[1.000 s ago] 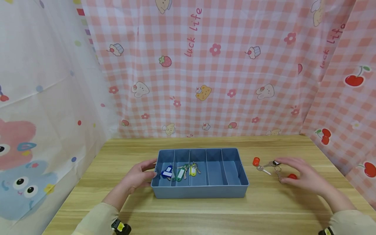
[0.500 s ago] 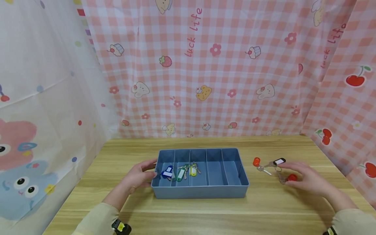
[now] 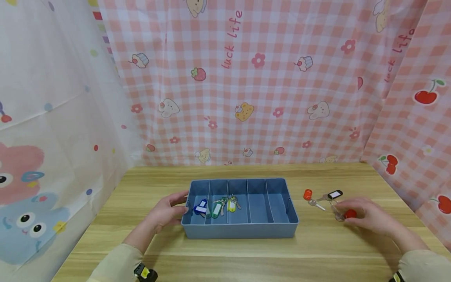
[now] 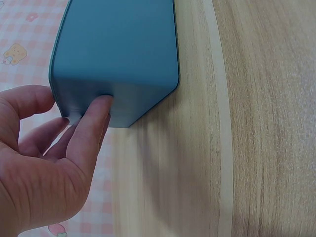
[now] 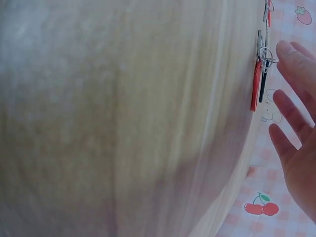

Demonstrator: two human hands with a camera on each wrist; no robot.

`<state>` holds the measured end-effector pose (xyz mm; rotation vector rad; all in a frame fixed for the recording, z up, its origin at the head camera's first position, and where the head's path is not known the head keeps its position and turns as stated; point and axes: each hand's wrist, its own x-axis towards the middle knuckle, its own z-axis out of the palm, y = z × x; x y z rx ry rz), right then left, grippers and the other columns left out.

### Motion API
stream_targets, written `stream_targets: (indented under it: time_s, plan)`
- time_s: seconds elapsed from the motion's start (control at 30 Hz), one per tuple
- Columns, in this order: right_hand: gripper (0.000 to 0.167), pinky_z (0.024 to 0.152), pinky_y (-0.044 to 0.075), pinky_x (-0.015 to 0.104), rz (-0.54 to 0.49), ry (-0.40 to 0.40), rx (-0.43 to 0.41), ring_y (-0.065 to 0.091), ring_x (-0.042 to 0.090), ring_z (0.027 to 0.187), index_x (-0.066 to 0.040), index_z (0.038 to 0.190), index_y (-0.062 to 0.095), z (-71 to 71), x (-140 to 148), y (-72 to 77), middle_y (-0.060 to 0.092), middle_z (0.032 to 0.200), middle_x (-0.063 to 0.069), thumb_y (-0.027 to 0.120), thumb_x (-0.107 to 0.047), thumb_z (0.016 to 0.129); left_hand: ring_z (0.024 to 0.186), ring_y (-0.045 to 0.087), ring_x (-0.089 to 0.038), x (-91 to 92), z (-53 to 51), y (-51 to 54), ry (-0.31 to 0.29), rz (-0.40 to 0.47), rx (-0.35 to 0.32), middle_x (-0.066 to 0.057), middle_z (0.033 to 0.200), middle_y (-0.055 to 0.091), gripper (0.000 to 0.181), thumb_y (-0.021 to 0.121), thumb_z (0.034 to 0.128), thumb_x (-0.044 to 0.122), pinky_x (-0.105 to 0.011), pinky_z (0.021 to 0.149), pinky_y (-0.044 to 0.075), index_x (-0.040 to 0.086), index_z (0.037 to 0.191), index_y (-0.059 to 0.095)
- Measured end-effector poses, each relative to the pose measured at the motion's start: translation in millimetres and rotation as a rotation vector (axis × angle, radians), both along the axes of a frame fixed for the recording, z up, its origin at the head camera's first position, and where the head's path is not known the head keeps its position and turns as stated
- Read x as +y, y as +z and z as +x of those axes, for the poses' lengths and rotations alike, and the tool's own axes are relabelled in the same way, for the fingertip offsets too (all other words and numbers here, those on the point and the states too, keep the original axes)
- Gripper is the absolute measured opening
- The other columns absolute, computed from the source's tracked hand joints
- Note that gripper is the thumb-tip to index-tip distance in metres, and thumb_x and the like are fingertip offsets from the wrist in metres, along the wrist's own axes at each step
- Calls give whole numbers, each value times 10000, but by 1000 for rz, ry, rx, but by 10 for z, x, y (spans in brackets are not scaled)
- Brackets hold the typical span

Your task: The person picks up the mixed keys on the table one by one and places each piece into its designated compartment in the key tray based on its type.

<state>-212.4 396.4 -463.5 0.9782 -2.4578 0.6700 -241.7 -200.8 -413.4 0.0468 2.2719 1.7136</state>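
A blue-grey divided tray (image 3: 241, 230) lies on the table. My left hand (image 3: 169, 211) holds its left end wall, thumb at the rim; in the left wrist view, fingers (image 4: 91, 126) press the outer face. Keys with blue tags (image 3: 201, 206), a green tag (image 3: 217, 209) and a yellow tag (image 3: 231, 204) fill the three left compartments. My right hand (image 3: 373, 215) hovers with parted fingers over a key with a red tag (image 3: 350, 214), partly hidden by the hand. Just beyond lie a black-tagged key (image 3: 335, 194) and another red-tagged key (image 3: 307, 194).
Wooden table (image 3: 246, 258) runs all round the tray. A pink checked cloth (image 3: 260, 90) hangs behind it, with a white printed cloth (image 3: 70, 117) on the left. The tray's two right compartments show bare floors.
My right hand has drawn slightly back to the right, uncovering the black tag, and its fingers have come lower around the near red-tagged key. My left hand and the tray stay put.
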Motion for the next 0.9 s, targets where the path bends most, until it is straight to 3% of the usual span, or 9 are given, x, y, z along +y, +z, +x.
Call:
stream_targets:
  time_s: [0.23, 0.53, 0.9]
  plan:
    - [446, 902, 286, 40, 19, -29, 7, 621, 109, 934, -103, 990, 763, -28, 31, -25, 721, 997, -8, 912, -26, 577, 1243, 503, -457, 0, 21, 14, 10, 17, 0, -294, 1475, 401, 615, 583, 916, -50, -564, 866, 530, 17, 1499, 400]
    - [379, 829, 362, 164, 122, -137, -26, 604, 119, 891, -166, 964, 780, -24, 34, -7, 708, 953, -80, 911, -88, 618, 1229, 515, -455, -4, 16, 0, 20, 29, 6, -299, 1464, 413, 612, 582, 910, -60, -556, 859, 537, 6, 1492, 406]
    - [306, 771, 429, 265, 177, -170, -50, 589, 87, 855, -237, 898, 771, -30, -34, 16, 683, 900, -168, 889, -83, 661, 1238, 507, -457, 1, 17, 14, 20, 4, 2, -290, 1466, 417, 613, 590, 909, -53, -563, 860, 533, 21, 1492, 415]
